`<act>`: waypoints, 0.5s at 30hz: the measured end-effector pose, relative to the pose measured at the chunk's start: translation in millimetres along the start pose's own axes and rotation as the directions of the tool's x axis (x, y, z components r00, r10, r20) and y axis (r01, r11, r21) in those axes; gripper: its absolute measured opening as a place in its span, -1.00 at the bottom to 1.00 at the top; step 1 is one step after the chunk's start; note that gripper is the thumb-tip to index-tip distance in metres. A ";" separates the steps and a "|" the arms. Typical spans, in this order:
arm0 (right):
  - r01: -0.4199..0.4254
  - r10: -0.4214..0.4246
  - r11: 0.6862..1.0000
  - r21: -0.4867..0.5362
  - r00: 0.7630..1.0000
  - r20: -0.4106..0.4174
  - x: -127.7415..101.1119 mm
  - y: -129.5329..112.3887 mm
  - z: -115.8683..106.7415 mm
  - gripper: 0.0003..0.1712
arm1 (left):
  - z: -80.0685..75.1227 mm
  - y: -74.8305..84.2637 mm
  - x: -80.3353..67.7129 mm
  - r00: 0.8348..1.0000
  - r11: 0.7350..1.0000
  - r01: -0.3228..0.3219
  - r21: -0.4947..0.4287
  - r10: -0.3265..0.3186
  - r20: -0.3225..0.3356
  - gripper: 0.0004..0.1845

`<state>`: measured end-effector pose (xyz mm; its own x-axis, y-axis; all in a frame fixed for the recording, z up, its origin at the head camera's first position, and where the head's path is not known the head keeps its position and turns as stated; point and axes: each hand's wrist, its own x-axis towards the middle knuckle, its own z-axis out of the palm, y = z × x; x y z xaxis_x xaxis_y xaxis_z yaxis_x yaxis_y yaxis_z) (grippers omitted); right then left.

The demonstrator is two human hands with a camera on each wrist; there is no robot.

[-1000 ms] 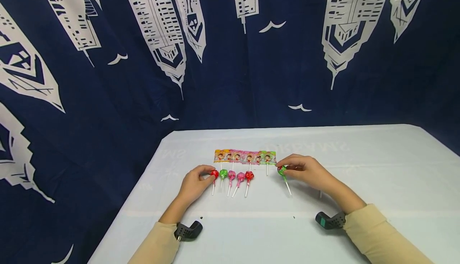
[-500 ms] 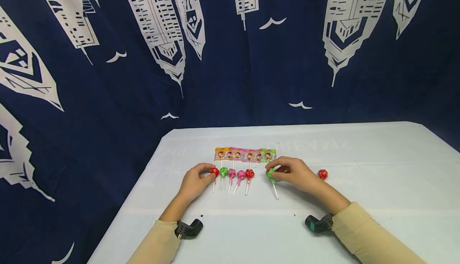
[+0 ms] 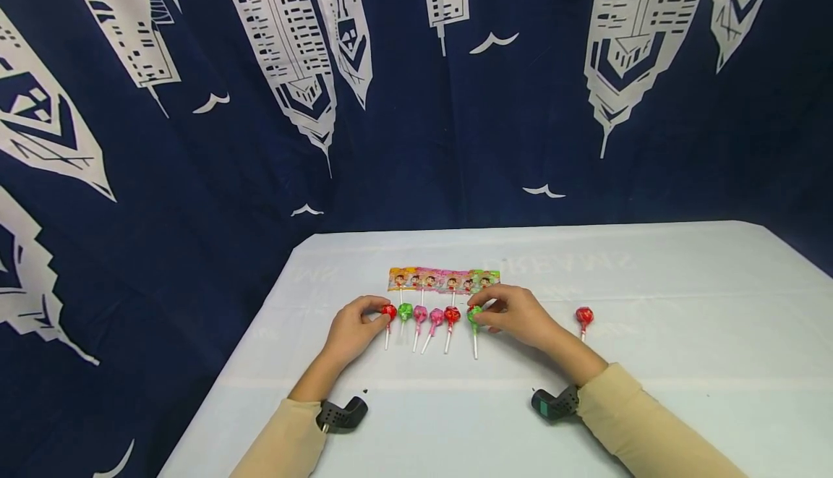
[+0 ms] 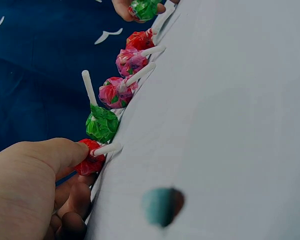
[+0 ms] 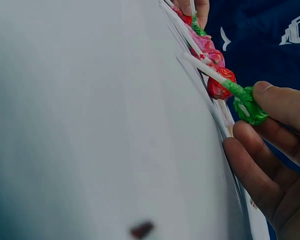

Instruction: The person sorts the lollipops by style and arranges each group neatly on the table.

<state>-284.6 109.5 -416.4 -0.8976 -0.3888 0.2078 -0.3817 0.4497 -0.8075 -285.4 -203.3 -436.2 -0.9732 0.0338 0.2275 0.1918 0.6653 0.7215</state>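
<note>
My left hand [image 3: 351, 332] pinches the red ball of a lollipop [image 4: 88, 161] at the left end of a row. Beside it lie a green lollipop [image 4: 102, 124], two pink lollipops [image 4: 131, 62] and another red lollipop [image 3: 452, 314], their balls close together. At the right end of this row my right hand [image 3: 520, 317] holds a second green lollipop [image 5: 250, 106] by its ball, between thumb and fingers. Its white stick points toward me. In the right wrist view, this green ball is near the red one; whether they touch I cannot tell.
Behind the row lies a line of flat lollipops [image 3: 429, 278] in orange, pink and green wrappers. A lone red lollipop [image 3: 584, 315] rests to the right, its stick partly hidden by my right forearm. The white table [image 3: 455, 427] meets a dark blue printed cloth [image 3: 416, 138] at the back.
My right hand has moved left with the green lollipop, up beside the red one in the row. The lone red lollipop has come into view behind the arm. My left hand stays put.
</note>
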 end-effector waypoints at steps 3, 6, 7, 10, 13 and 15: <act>-0.008 0.008 1.000 -0.004 1.000 -0.013 2.0 -0.5 3.4 -0.71 | -0.7 -0.1 -0.1 1.000 1.000 -0.002 0.004 0.002 -0.001 -0.74; -0.009 0.009 1.000 -0.016 1.000 -0.027 3.4 0.3 6.3 -0.73 | -0.7 -0.3 -0.3 1.000 1.000 -0.003 0.006 0.003 0.000 -0.74; -0.008 0.007 1.000 -0.019 0.999 -0.034 3.7 0.6 7.2 -0.73 | -0.7 -0.2 -0.3 1.000 1.000 -0.002 0.005 0.002 0.000 -0.74; -0.001 -0.001 0.999 -0.046 0.999 -0.047 4.1 1.0 10.0 -0.75 | -0.4 0.0 -0.2 1.000 1.000 0.003 0.001 -0.003 0.002 -0.74; 0.009 -0.015 0.996 -0.093 0.998 -0.066 4.0 0.8 12.6 -0.74 | 0.1 -0.1 0.0 1.000 1.000 0.010 0.001 -0.010 0.004 -0.74; 0.013 -0.024 0.991 -0.132 0.996 -0.082 4.0 1.0 13.7 -0.74 | 0.3 -0.2 0.1 1.000 1.000 0.009 0.002 -0.010 0.003 -0.74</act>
<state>-285.6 97.3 -424.0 -0.9032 -0.3326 0.2714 -0.4192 0.5468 -0.7248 -285.5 -203.1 -436.5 -0.9753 0.0296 0.2188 0.1823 0.6671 0.7224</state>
